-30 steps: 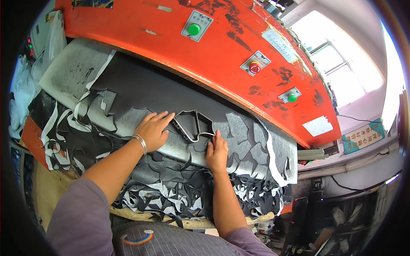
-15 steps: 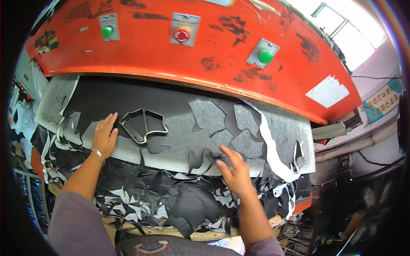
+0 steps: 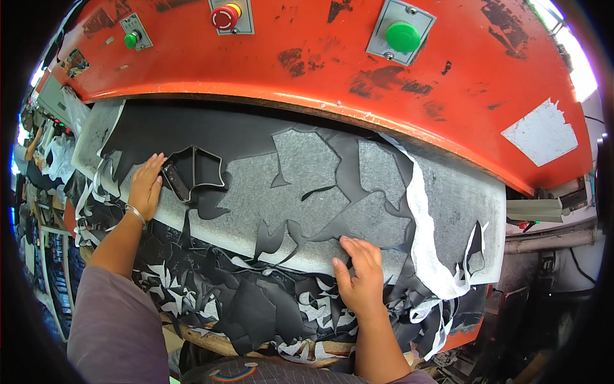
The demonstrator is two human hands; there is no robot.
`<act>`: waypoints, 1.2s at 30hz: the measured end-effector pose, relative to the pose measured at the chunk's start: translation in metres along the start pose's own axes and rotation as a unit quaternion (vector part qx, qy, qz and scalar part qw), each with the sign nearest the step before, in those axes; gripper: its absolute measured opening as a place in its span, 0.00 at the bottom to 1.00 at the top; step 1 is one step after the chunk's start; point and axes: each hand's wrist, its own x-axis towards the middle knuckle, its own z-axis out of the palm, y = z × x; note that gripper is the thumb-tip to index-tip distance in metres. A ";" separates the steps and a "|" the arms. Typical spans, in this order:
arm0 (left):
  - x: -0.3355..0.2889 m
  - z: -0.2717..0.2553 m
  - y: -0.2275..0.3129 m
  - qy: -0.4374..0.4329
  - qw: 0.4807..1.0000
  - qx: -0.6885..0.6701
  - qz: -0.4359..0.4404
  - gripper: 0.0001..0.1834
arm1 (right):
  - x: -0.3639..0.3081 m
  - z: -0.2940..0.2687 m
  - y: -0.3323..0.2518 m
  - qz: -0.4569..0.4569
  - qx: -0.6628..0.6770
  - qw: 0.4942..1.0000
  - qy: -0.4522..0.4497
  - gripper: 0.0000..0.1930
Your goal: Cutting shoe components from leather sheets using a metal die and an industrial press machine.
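Cutting die (image 3: 194,166), metal-walled, open-topped, split by a thin crossbar: resting left of centre on the black sheet (image 3: 160,128), at its ragged cut edge. Under the sheet, a worn grey pad (image 3: 249,185), showing through angular cut-outs.

At the die's left wall, the left hand (image 3: 146,187), laid flat, bracelet (image 3: 136,214) on the wrist; fingers straight and together, clamped on nothing. Cannot tell whether touching the metal or just beside it.

Well apart to the right, at the pad's near edge, the right hand (image 3: 361,281): fingers loosely curled, thumb and forefinger apart, near a dark strip of sheet. Cannot tell about contact there.

Right of that hand, a long white strip (image 3: 423,237); along the near side, heaped black and white offcuts (image 3: 256,310). Behind everything, an orange-red machine body (image 3: 320,70) with a red button (image 3: 224,17) between two green buttons (image 3: 403,37).
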 end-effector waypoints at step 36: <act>-0.091 -0.002 -0.127 0.048 0.974 -0.218 0.044 0.24 | 0.152 0.258 -0.249 -0.041 -0.345 0.907 -0.238 0.12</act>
